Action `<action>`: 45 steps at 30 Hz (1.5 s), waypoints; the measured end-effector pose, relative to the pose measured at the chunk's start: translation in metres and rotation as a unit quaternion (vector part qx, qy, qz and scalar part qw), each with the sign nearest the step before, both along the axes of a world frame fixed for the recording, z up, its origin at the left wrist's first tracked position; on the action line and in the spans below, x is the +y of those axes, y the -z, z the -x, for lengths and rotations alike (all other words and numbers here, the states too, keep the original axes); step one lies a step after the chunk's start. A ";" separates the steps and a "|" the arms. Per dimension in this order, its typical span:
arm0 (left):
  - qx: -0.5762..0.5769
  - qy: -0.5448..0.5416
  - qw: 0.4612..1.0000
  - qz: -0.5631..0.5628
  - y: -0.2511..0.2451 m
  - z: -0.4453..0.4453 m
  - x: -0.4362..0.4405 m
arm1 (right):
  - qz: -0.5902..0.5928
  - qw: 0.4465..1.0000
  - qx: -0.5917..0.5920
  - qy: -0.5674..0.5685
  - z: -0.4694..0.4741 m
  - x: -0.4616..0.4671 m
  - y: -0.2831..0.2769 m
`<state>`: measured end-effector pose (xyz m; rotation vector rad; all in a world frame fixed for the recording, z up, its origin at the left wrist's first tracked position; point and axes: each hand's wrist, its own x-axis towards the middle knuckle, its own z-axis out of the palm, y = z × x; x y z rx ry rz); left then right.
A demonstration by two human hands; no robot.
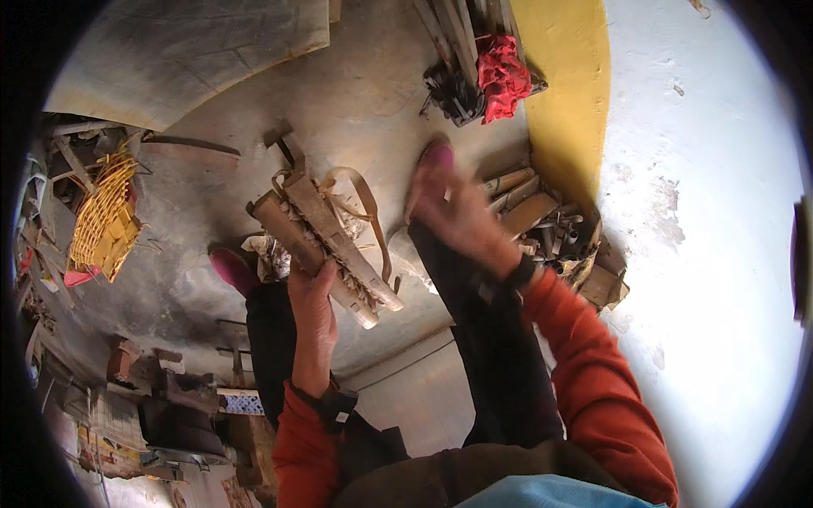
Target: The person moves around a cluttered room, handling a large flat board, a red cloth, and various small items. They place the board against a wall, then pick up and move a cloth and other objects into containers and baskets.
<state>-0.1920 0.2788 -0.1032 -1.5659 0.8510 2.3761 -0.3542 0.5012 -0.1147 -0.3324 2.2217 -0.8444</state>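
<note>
My left hand (312, 301) grips a worn wooden implement (327, 238) by its near bar, with the thumb on top. Two parallel wooden bars make it up, and ragged pale material fills the gap between them. A brown strap (365, 190) loops from its far end and down along the right side. Beyond that end a dark T-shaped piece (290, 149) shows; I cannot tell whether it is joined to the bars. My right hand (454, 213), blurred by motion, is over my right shoe and knee. Its fingers look apart, and nothing shows in them.
A torn carton (597, 279) of wood and metal pieces stands by the wall at right. Long timbers (457, 38) and a red crumpled bag (503, 79) lie farther off. Yellow wickerwork (105, 216) lies among clutter at left. A large sheet (197, 51) covers the upper left.
</note>
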 end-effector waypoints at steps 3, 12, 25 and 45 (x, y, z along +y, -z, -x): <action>0.003 -0.004 0.996 0.086 0.001 0.005 0.005 | -0.269 0.912 0.286 0.119 0.118 0.050 0.088; 0.050 0.183 0.752 0.632 0.013 -0.004 0.021 | -0.375 0.856 0.259 0.242 0.201 0.091 0.184; 0.188 0.467 0.642 0.578 -0.014 0.016 0.022 | -0.016 0.993 -0.046 0.104 -0.002 0.007 -0.069; 0.170 0.426 0.551 0.697 0.013 0.000 0.033 | -0.105 0.992 0.064 0.002 0.132 0.177 0.222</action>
